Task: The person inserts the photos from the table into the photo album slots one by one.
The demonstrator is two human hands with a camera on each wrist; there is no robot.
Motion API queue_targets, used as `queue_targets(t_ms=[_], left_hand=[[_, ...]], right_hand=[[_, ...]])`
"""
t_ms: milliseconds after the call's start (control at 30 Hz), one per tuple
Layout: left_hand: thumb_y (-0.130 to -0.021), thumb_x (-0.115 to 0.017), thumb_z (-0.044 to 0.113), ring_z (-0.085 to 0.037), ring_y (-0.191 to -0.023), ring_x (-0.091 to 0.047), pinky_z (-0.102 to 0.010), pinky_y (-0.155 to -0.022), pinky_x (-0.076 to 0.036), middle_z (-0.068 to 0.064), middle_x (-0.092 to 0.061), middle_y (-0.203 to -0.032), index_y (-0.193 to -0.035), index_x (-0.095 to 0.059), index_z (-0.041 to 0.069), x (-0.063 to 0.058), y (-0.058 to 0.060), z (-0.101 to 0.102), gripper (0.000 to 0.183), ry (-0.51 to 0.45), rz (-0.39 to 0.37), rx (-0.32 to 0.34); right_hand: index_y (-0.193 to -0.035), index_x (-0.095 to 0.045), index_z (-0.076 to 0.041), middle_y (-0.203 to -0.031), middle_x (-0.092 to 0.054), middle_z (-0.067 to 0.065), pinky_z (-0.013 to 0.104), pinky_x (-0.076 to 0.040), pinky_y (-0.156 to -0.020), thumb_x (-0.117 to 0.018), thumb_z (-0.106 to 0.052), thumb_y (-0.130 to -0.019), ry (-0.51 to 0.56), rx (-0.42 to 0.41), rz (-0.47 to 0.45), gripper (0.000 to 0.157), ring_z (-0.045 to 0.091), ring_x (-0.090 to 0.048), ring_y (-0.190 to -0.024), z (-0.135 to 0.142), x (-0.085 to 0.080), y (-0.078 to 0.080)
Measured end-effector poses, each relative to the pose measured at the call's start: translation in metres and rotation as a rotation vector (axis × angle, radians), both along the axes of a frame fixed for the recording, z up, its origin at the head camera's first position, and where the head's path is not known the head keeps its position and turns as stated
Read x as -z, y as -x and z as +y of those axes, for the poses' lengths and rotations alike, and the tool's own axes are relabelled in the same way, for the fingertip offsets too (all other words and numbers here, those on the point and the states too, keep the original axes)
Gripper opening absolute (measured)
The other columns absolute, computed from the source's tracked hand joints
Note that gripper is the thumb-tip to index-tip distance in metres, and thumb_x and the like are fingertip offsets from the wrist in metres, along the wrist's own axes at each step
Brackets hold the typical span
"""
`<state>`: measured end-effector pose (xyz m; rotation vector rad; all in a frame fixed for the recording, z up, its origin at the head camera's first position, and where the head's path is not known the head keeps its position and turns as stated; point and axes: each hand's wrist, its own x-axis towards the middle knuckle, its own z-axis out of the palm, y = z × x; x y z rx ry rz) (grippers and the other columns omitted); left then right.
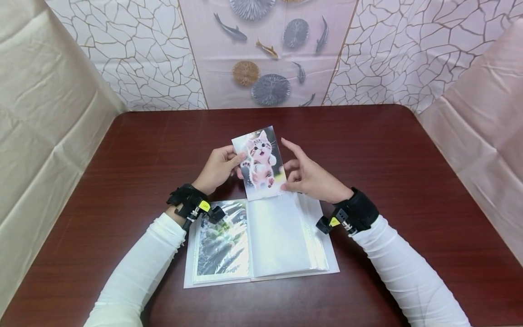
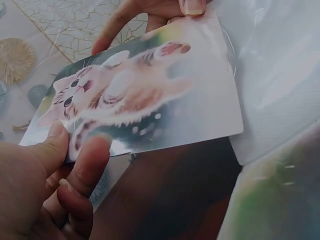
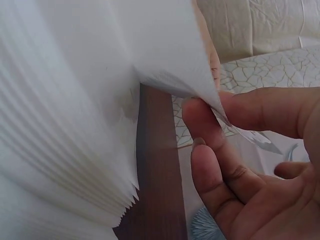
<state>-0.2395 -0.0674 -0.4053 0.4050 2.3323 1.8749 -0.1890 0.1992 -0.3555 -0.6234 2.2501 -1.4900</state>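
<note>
A kitten photo (image 1: pixel 261 165) tilts over the top of an open photo album (image 1: pixel 282 240), its lower edge at the mouth of the right page's white pocket (image 2: pixel 280 65). My left hand (image 1: pixel 216 169) pinches the photo's left edge, thumb on the picture side. With thumb and a finger, my right hand (image 1: pixel 314 179) pinches the top edge of the album page (image 3: pixel 170 40), the thumb at the photo's lower right corner. Its index finger stretches away from the page. How far the photo sits inside the pocket cannot be told.
A plant picture (image 1: pixel 222 240) lies under shiny plastic on the album's left page. More pages (image 3: pixel 60 140) are stacked beneath the right one. The album lies on a dark wooden table (image 1: pixel 155 150), with a patterned cloth (image 1: pixel 261 50) behind it.
</note>
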Motion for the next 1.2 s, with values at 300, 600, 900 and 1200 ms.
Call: queue_targets(t_ms=[300, 600, 900, 1200], left_hand=[[-0.092, -0.059, 0.034, -0.030, -0.062, -0.060, -0.028, -0.052, -0.040, -0.010, -0.064, -0.073, -0.103, -0.060, 0.004, 0.0037, -0.0040, -0.0030, 0.032, -0.010, -0.025, 0.037], [-0.093, -0.059, 0.030, -0.029, -0.063, -0.059, -0.029, -0.056, -0.044, -0.009, -0.063, -0.077, -0.109, -0.059, 0.005, 0.0011, -0.0036, 0.0000, 0.030, -0.040, -0.003, 0.035], [-0.092, -0.060, 0.032, -0.028, -0.062, -0.056, -0.034, -0.057, -0.045, -0.009, -0.063, -0.074, -0.101, -0.059, 0.005, -0.0008, -0.0031, 0.0024, 0.028, -0.058, 0.022, 0.008], [-0.093, -0.060, 0.027, -0.025, -0.062, -0.059, -0.029, -0.055, -0.044, -0.007, -0.062, -0.074, -0.099, -0.058, 0.004, -0.0017, -0.0016, 0.0032, 0.024, -0.080, -0.001, -0.004]], right_hand=[[-0.147, -0.028, -0.011, -0.082, -0.062, 0.010, 0.030, -0.045, -0.070, -0.072, -0.006, -0.083, -0.156, -0.030, 0.003, 0.078, 0.023, -0.057, -0.076, -0.0029, -0.0005, -0.0001], [-0.138, -0.037, -0.007, -0.079, -0.064, 0.006, 0.031, -0.040, -0.069, -0.072, -0.009, -0.083, -0.204, -0.077, 0.019, 0.066, 0.021, -0.054, -0.075, -0.0028, -0.0008, -0.0007], [-0.138, -0.037, -0.006, -0.085, -0.068, 0.007, 0.030, -0.040, -0.071, -0.071, -0.007, -0.083, -0.165, -0.080, 0.008, 0.065, 0.021, -0.056, -0.078, -0.0039, -0.0021, -0.0016], [-0.136, -0.038, -0.005, -0.087, -0.069, 0.010, 0.026, -0.040, -0.066, -0.069, -0.003, -0.084, -0.091, -0.083, -0.006, 0.061, 0.022, -0.055, -0.076, -0.0026, -0.0010, -0.0017]])
